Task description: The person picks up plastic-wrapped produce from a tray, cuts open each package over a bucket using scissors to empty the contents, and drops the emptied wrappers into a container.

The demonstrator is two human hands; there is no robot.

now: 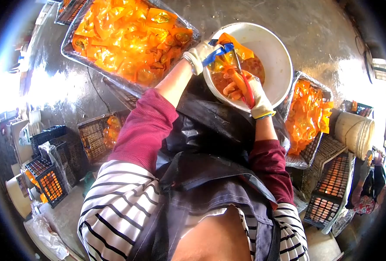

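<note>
Head view: the left hand (205,55) (gloved, blue at the fingers) is clamped on an orange packet (241,49) inside the far-left rim of a white bucket (277,65). Over its near-right edge, the right hand (259,96) grips a red-handled tool (248,90), blade against the packet.

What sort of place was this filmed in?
Probably a processing workroom, perhaps for food: orange pieces heaped in lined crates, a bucket holding more, and a shiny, wet-looking floor.
</note>
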